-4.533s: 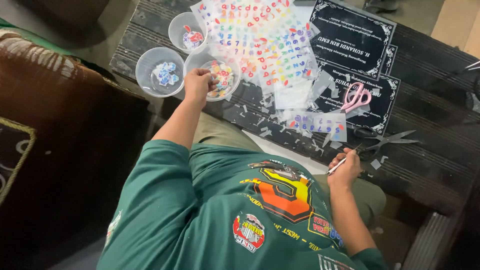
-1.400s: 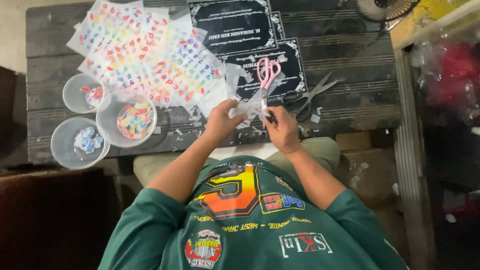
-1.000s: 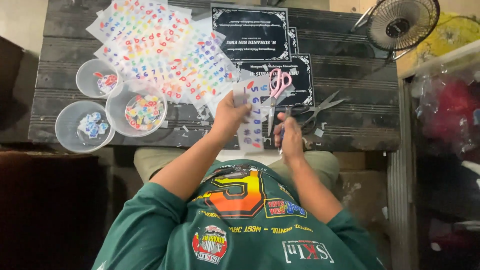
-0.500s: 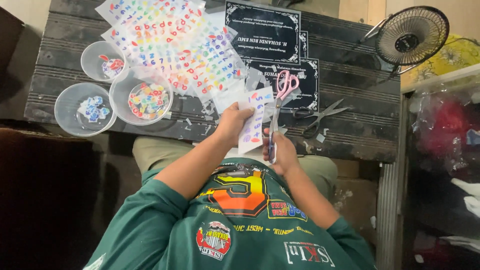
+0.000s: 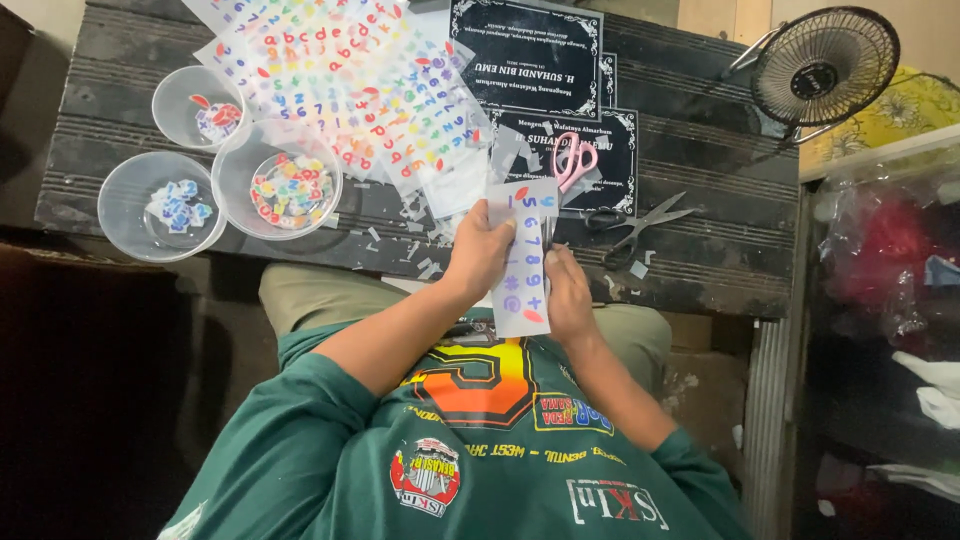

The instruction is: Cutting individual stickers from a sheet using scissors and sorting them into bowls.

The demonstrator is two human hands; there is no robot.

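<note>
My left hand (image 5: pixel 478 255) pinches a narrow white strip of stickers (image 5: pixel 525 262) printed with coloured digits and symbols, held upright over the table's near edge. My right hand (image 5: pixel 568 298) grips the strip's right edge and lower part, with a thin dark tool (image 5: pixel 547 232) that runs up along that edge; I cannot tell what kind of tool it is. Both hands are close to my green shirt. More sheets of coloured letter and number stickers (image 5: pixel 350 80) lie spread on the dark wooden table (image 5: pixel 700 150).
Three clear plastic bowls (image 5: pixel 278 180) with cut sticker pieces stand at the table's left. Pink scissors (image 5: pixel 573 160) and black scissors (image 5: pixel 635 222) lie by black printed cards (image 5: pixel 525 55). A small fan (image 5: pixel 822 65) stands far right, beside shelves with plastic bags (image 5: pixel 885 260).
My left hand left the bowls and joined my right hand. Together they lifted the sticker strip off the table towards my body. Now it stands more upright.
</note>
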